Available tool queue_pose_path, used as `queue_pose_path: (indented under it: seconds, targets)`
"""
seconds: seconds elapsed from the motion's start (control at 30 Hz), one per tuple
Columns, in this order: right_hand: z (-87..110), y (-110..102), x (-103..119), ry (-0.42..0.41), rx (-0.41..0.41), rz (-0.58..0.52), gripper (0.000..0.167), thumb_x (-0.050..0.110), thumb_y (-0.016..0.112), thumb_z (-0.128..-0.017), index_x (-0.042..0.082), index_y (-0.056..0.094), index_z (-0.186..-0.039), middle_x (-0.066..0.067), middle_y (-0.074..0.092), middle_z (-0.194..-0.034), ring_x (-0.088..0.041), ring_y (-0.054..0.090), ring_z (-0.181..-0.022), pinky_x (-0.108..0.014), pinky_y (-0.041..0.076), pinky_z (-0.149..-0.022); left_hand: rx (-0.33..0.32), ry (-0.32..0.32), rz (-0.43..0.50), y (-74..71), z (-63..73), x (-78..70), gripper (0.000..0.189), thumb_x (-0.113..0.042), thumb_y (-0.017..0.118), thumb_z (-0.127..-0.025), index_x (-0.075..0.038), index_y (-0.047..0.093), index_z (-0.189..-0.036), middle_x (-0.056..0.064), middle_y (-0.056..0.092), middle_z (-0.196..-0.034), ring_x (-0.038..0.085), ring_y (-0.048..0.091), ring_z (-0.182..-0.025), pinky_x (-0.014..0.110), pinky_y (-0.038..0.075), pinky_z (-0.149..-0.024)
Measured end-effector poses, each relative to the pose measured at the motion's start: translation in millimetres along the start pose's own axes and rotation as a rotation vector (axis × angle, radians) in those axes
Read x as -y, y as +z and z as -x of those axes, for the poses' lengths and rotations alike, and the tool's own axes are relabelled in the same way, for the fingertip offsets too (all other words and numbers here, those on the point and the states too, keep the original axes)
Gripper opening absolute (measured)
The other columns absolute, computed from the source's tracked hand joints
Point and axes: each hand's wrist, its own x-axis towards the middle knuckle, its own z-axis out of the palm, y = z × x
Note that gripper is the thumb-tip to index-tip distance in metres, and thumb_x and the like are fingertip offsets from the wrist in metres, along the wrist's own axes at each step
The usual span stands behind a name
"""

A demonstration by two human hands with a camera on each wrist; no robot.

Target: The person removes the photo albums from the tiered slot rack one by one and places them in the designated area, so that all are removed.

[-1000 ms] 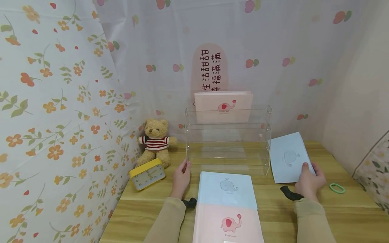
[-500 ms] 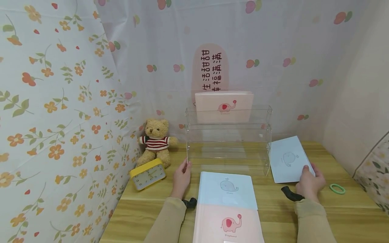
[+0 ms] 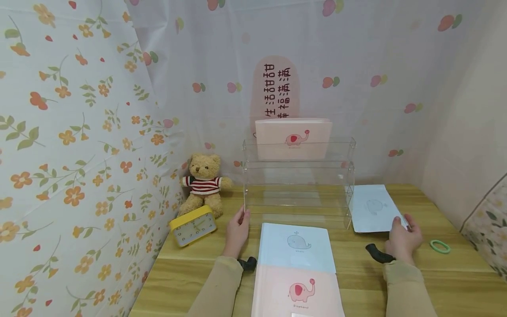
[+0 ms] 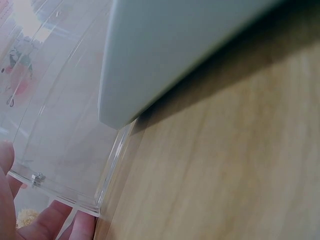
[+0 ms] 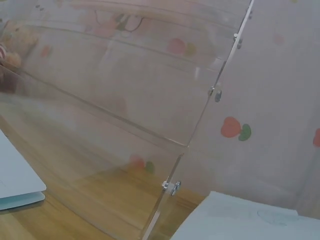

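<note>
At mid-frame stood the clear, tiered plastic rack (image 3: pixel 299 176); the left hand (image 3: pixel 236 231) gripped its side edge — presumably to steady it. The pale-blue rectangular whale booklet (image 3: pixel 374 209) sat beside it, at the frame's right, its near corner pinched in the right hand (image 3: pixel 404 238), likely for guiding. Only the left wrist view showed fingers (image 4: pixel 46 222) curled beyond the edge; the right wrist view missed its hand.

I read "Whale" on the blue book (image 3: pixel 317 246), "Elephant" on the pink book (image 3: pixel 277 288); clock (image 3: pixel 194 227), hour numbers; curtain (image 3: pixel 295 90), "生活甜甜 幸福满满".
</note>
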Motion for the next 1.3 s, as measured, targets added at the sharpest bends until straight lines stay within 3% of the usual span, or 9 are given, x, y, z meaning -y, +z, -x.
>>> queue_pose_path:
  seconds: [0.2,0.3,0.4,0.47,0.7,0.8,0.93,1.17,1.3]
  targets:
    - [-1.3,1.3,-4.0,-0.004,-0.007,0.034,0.052,0.008,0.069,-0.105,0.026,0.062,-0.153,0.015,0.048,-0.126,0.001,0.048,-0.115,-0.006,0.047,-0.088,-0.002,0.003,-0.008,-0.3,-0.8,0.8,0.049,-0.046,0.063,-0.113,-0.022,0.066,-0.155,0.011,0.081,-0.129,0.028,0.075,-0.114,0.049,0.060,-0.095]
    - [-3.3,0.8,-6.5,-0.013,0.003,0.081,0.057,0.009,0.067,-0.107,0.027,0.057,-0.160,0.016,0.047,-0.151,-0.003,0.048,-0.136,-0.009,0.047,-0.106,0.001,0.003,-0.009,-0.2,-1.1,0.8,0.049,-0.047,0.062,-0.113,-0.023,0.066,-0.156,0.010,0.081,-0.129,0.027,0.074,-0.114,0.049,0.060,-0.096]
    - [-4.2,-1.0,-10.2,-0.030,0.018,0.157,0.060,0.009,0.063,-0.108,0.028,0.051,-0.164,0.011,0.029,-0.177,-0.007,0.032,-0.159,-0.015,0.036,-0.125,0.001,0.005,-0.005,-0.1,-0.2,0.1,0.049,-0.046,0.062,-0.113,-0.023,0.065,-0.156,0.010,0.081,-0.129,0.027,0.075,-0.114,0.050,0.060,-0.096]
    - [-4.3,-2.3,-13.7,-0.058,0.030,0.225,0.062,0.008,0.061,-0.109,0.028,0.049,-0.166,0.006,0.019,-0.183,-0.009,0.025,-0.164,-0.020,0.031,-0.130,0.001,0.005,-0.004,0.1,0.2,-0.1,0.049,-0.046,0.062,-0.113,-0.023,0.065,-0.156,0.010,0.081,-0.129,0.027,0.075,-0.114,0.050,0.060,-0.096]
    - [-8.0,-5.3,-26.7,-0.170,0.039,0.480,0.063,0.016,0.058,-0.108,0.026,0.045,-0.169,-0.003,0.020,-0.185,-0.018,0.016,-0.170,-0.035,0.016,-0.139,-0.002,0.018,-0.001,0.7,-0.4,1.7,0.049,-0.046,0.062,-0.113,-0.021,0.066,-0.155,0.011,0.081,-0.128,0.028,0.075,-0.114,0.051,0.060,-0.096]
    - [-8.1,-5.9,-31.1,-0.229,0.047,0.560,0.065,0.019,0.057,-0.107,0.019,0.042,-0.170,-0.010,0.020,-0.185,-0.026,0.013,-0.172,-0.043,0.009,-0.141,-0.004,0.018,0.000,0.5,-0.3,1.8,0.050,-0.046,0.063,-0.113,-0.020,0.066,-0.155,0.011,0.082,-0.127,0.027,0.075,-0.113,0.050,0.060,-0.095]
    - [-4.9,-5.5,-35.4,-0.314,0.046,0.650,0.067,0.022,0.056,-0.106,0.008,0.040,-0.169,-0.022,0.021,-0.182,-0.038,0.014,-0.171,-0.050,0.008,-0.141,0.001,0.005,0.000,0.4,-0.6,2.5,0.051,-0.046,0.063,-0.113,-0.020,0.065,-0.156,0.011,0.081,-0.129,0.028,0.075,-0.114,0.050,0.060,-0.096]
    - [-0.4,-3.9,-39.0,-0.439,0.010,0.619,0.058,0.020,0.051,-0.105,-0.001,0.049,-0.159,-0.023,0.012,-0.184,-0.039,0.008,-0.173,-0.045,0.004,-0.142,0.003,-0.016,0.010,0.9,-2.6,4.7,0.049,-0.044,0.064,-0.112,-0.023,0.065,-0.156,0.010,0.081,-0.129,0.027,0.074,-0.114,0.050,0.060,-0.097]
    - [5.1,2.1,-37.7,-0.541,-0.041,0.574,0.045,0.021,0.054,-0.106,-0.003,0.062,-0.143,-0.019,0.035,-0.176,-0.037,0.028,-0.166,-0.043,0.015,-0.139,-0.002,-0.010,-0.003,3.4,-4.3,5.6,0.047,-0.043,0.064,-0.113,-0.023,0.066,-0.156,0.009,0.081,-0.126,0.025,0.073,-0.111,0.048,0.059,-0.095]
